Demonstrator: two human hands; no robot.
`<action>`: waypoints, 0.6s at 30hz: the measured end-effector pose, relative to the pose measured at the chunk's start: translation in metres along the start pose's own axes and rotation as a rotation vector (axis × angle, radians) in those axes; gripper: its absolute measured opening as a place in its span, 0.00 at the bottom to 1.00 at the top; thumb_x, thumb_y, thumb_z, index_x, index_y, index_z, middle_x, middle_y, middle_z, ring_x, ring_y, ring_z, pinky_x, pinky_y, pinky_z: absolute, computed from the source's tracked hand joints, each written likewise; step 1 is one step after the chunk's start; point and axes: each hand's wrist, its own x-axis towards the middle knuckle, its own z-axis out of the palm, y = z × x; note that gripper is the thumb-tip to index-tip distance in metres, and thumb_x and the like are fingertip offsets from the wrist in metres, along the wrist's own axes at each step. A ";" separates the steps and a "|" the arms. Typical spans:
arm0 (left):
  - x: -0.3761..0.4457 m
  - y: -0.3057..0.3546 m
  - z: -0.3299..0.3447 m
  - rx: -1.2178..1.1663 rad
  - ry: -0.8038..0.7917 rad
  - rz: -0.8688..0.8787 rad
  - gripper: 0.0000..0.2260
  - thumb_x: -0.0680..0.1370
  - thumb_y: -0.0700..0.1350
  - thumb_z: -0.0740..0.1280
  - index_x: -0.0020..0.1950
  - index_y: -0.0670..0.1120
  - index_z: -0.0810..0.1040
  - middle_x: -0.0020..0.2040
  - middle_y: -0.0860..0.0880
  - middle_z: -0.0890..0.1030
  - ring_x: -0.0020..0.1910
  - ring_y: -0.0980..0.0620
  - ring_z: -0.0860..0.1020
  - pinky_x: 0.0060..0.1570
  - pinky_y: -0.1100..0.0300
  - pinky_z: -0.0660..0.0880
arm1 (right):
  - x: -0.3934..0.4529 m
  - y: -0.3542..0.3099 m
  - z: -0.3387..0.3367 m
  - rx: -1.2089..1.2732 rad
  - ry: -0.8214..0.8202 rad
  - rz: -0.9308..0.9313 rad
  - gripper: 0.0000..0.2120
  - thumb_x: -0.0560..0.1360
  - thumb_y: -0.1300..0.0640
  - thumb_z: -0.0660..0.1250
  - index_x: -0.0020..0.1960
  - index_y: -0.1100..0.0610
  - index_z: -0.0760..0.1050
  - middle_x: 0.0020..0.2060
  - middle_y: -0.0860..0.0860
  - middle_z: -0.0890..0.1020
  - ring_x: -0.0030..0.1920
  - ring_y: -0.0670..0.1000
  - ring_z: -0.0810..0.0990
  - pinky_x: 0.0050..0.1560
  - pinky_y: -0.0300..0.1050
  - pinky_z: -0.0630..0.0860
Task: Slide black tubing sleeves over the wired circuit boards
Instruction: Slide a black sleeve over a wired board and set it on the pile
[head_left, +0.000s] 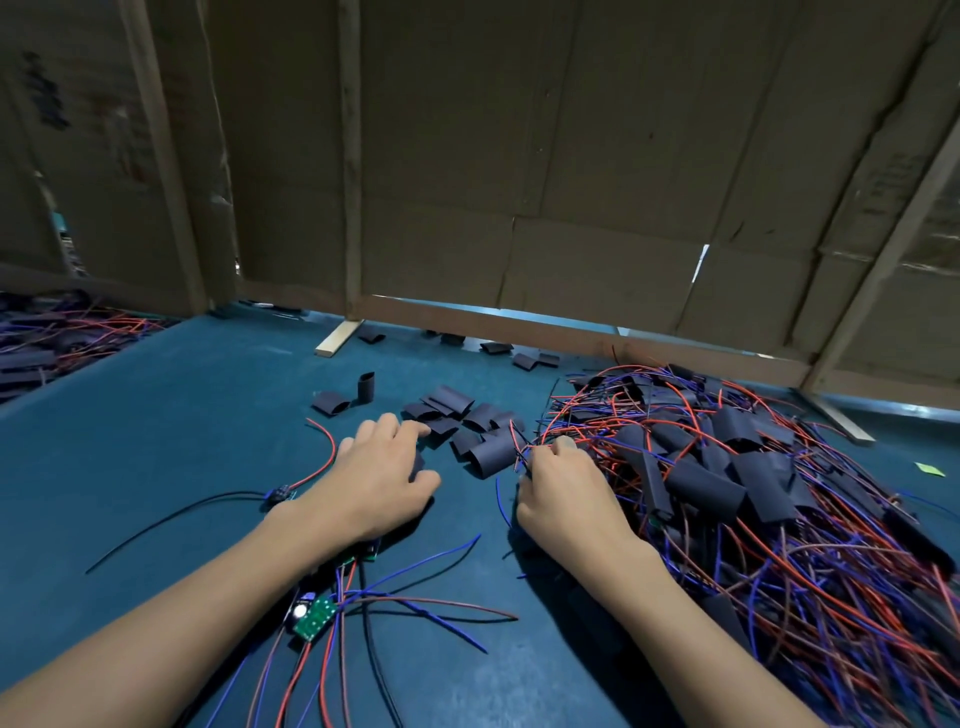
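Note:
A loose heap of short black tubing sleeves (457, 415) lies on the blue table (171, 426) just beyond my hands. My left hand (382, 478) rests palm down at its near edge, fingertips touching a sleeve, with a dark piece showing under the fingers. My right hand (563, 488) pinches a bunch of red and blue wires (524, 452) at the left edge of a large pile of sleeved boards (727, 467). A bare green circuit board (313, 617) with wires lies under my left forearm. Another small wired board (279, 493) sits left of my left wrist.
Cardboard walls on wooden frames (519, 156) close off the back of the table. A second heap of wires and sleeves (47, 338) lies at the far left. Stray sleeves (530, 360) lie along the back wall. A small green scrap (930, 468) is at the right.

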 end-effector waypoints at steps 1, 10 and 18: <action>0.000 0.000 -0.001 0.021 -0.015 0.001 0.25 0.79 0.54 0.60 0.76 0.51 0.63 0.64 0.47 0.70 0.66 0.45 0.65 0.66 0.49 0.63 | -0.001 0.000 0.000 0.003 0.007 -0.010 0.05 0.77 0.58 0.62 0.51 0.59 0.71 0.50 0.57 0.71 0.53 0.61 0.75 0.44 0.49 0.65; -0.004 0.004 -0.014 0.313 -0.049 0.059 0.27 0.82 0.53 0.50 0.78 0.49 0.46 0.57 0.45 0.71 0.52 0.44 0.67 0.58 0.46 0.64 | -0.002 0.007 0.010 -0.014 0.014 -0.306 0.30 0.81 0.44 0.58 0.80 0.48 0.54 0.77 0.48 0.62 0.67 0.58 0.66 0.67 0.53 0.68; -0.012 0.015 -0.031 0.136 0.013 0.285 0.32 0.82 0.47 0.53 0.78 0.55 0.35 0.54 0.45 0.71 0.43 0.43 0.71 0.51 0.46 0.73 | -0.002 0.006 0.008 -0.041 0.000 -0.341 0.19 0.82 0.43 0.59 0.70 0.46 0.74 0.59 0.52 0.75 0.62 0.56 0.70 0.61 0.51 0.71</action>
